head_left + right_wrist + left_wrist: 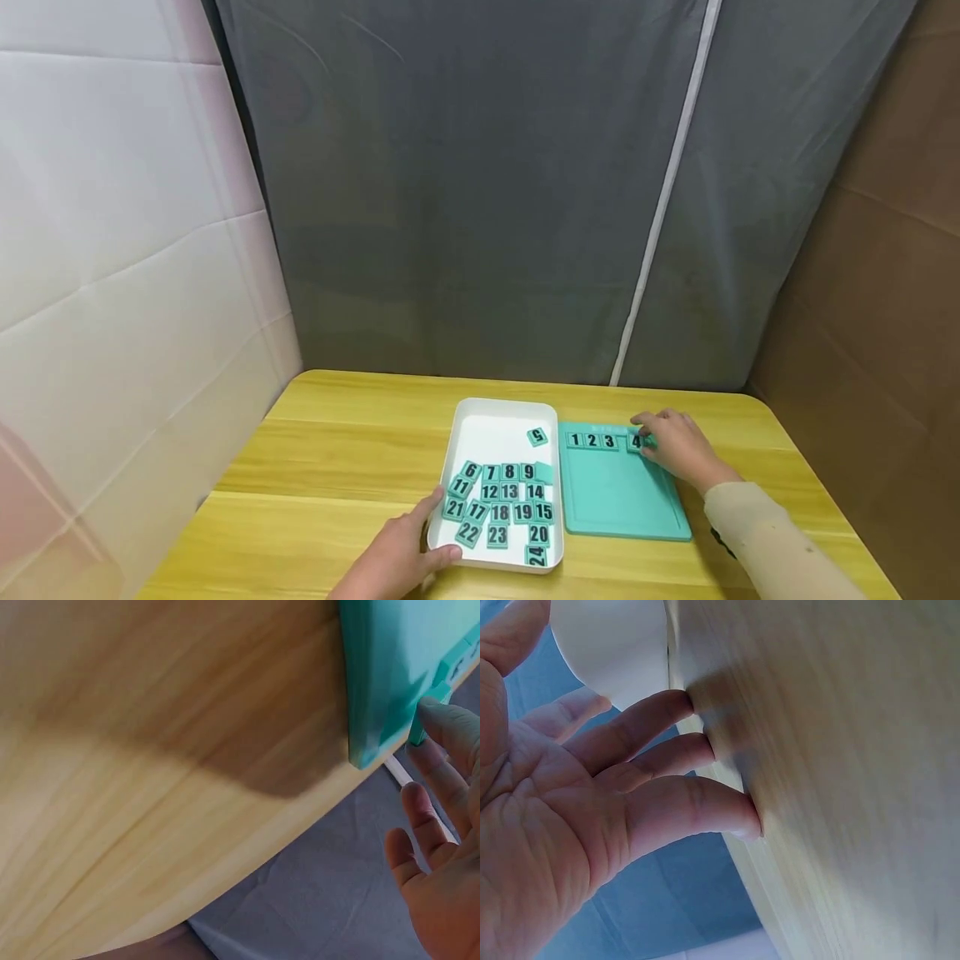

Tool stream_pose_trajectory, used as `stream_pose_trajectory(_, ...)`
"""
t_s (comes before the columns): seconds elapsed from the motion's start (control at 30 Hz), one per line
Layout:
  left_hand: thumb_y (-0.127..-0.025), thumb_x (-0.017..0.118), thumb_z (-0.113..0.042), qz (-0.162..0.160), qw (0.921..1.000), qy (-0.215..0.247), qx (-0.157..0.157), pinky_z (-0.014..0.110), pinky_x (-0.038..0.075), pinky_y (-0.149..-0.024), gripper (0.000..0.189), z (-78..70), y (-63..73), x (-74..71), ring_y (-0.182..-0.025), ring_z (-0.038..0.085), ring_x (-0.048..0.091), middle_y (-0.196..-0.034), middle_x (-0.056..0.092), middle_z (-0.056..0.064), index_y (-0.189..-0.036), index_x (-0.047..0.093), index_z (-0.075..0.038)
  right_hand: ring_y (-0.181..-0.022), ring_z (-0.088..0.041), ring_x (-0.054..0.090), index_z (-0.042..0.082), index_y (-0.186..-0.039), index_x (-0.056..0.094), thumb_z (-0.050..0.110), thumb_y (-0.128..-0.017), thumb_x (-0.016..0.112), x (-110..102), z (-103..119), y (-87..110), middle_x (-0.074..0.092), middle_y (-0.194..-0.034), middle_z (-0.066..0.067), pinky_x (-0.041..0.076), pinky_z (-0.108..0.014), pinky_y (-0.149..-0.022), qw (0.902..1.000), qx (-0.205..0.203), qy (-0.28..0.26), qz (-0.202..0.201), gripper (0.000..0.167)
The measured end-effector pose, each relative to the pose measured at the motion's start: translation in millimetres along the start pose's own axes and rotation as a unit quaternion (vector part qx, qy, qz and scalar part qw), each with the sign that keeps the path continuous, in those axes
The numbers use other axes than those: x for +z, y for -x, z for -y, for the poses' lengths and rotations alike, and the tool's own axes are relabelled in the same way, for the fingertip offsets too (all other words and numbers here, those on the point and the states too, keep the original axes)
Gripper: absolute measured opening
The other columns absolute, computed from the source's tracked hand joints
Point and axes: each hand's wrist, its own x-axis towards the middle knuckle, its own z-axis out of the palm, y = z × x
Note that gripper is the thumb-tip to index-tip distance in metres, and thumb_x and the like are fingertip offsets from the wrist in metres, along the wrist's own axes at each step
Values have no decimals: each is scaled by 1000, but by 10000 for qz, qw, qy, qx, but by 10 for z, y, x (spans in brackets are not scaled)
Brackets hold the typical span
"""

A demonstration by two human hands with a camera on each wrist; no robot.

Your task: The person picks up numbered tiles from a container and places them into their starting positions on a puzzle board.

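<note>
My right hand (682,450) pinches the teal number 4 tile (635,442) at the top of a teal puzzle board (615,500). In the right wrist view, the thumb and index finger hold this tile (438,694) tilted over the board's edge, other fingers apart. Tiles 1, 2 and 3 (609,442) lie in a row to its left, with a small gap before the 4. My left hand (397,546) rests at the near left corner of a white tray (487,421), thumb by the front rim. In the left wrist view, several fingertips (746,817) touch the tabletop.
Inside the tray, several numbered tiles (500,512) lie in loose rows, and the 5 tile (537,436) sits apart near the top right. Tray and board stand side by side on a yellow wooden table (337,450). A grey curtain (465,208) hangs behind it.
</note>
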Motion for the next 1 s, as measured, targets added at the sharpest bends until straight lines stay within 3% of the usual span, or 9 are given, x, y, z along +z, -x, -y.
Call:
stream_pose_trajectory(0.37, -89, 85, -48, -38, 10000, -10, 64, 65, 49, -111, 98, 8, 12, -7, -108, 28, 61, -143, 66, 26, -165, 39, -5, -111, -37, 69, 6, -125, 77, 13, -89, 88, 123, 89, -38, 80, -117, -9, 54, -60, -104, 9999, 64, -98, -121, 39)
stream_pose_trajectory(0.57, -89, 85, -48, -10, 10000, -26, 1, 68, 47, -112, 99, -4, 12, -8, -114, 30, 62, -146, 64, 27, -164, 39, -4, -117, -42, 69, 5, -130, 74, 15, -91, 86, 130, 82, -35, 76, -127, -16, 55, -62, -105, 9961, 596, -638, 131, 42)
stream_pose_trajectory(1.0, -89, 85, -46, -46, 10000, 7, -35, 66, 49, -111, 98, 1, 17, -9, -108, 29, 61, -142, 66, 26, -165, 39, -5, -121, -43, 69, 2, -130, 74, 12, -92, 84, 93, 120, -47, 76, -130, -18, 56, -60, -107, 9949, 678, -677, 318, 40)
